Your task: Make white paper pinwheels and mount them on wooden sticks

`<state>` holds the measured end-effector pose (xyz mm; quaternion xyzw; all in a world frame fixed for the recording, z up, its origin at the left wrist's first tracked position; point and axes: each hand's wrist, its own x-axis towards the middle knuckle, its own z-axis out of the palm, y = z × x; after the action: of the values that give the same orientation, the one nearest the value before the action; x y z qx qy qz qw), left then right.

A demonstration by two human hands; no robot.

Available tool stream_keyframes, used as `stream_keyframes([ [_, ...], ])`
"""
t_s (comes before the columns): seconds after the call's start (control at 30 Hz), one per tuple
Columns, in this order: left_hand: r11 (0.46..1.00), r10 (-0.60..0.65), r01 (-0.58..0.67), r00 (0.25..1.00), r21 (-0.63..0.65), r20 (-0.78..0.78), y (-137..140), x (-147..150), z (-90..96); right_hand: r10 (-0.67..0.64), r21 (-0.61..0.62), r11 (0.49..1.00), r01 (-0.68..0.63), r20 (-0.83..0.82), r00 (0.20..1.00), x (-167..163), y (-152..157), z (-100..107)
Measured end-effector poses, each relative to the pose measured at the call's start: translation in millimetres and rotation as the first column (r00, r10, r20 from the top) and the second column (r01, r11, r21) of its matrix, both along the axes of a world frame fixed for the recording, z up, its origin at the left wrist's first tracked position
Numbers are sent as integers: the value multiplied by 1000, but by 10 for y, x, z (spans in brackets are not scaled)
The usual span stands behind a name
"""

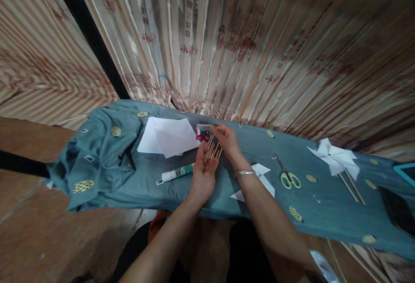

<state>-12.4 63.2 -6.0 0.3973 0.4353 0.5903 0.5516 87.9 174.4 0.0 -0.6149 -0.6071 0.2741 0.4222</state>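
Several thin wooden sticks (211, 149) lie fanned out in my left hand (204, 175), whose fingers are wrapped round their lower ends. At their upper ends is my right hand (228, 143), a bracelet on its wrist, thumb and fingertips pinched together on a stick. Just beyond the sticks stands a small red and clear box (202, 133) with dark little pieces inside. A green and white glue stick (177, 173) lies left of my left hand. Under my right forearm, a cut and folded white paper (266, 183) is partly hidden.
White paper sheets (168, 136) lie on the blue-green cloth (149, 188) at left. To the right are scissors (288, 177) with yellow-green handles, white paper pinwheels (337, 156) with sticks, and a dark phone-like object (397, 209). A patterned curtain (227, 58) hangs behind.
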Motion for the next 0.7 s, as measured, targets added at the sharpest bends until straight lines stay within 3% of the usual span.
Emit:
stream_keyframes([
  [0.13,989,-94,116,972,-93,217,-20,6,78,88,33,996,-84,-179,980,237,-593,119],
  [0.2,984,-125,150,966,-93,226,-58,38,109,166,11,984,-178,-423,891,345,-880,169],
  [0.27,979,-165,185,966,-86,200,-110,89,129,178,-32,974,-226,-513,840,427,-1105,197],
  [0.4,964,-225,245,958,-99,179,-227,204,163,143,-73,971,-227,-582,800,523,-1377,176],
  [0.57,947,-261,289,948,-141,184,-344,309,200,76,-103,982,-161,-565,821,638,-1559,61],
  [0.7,924,-290,325,939,-200,185,-401,405,178,-23,-91,995,-32,-547,837,732,-1685,-7],
])
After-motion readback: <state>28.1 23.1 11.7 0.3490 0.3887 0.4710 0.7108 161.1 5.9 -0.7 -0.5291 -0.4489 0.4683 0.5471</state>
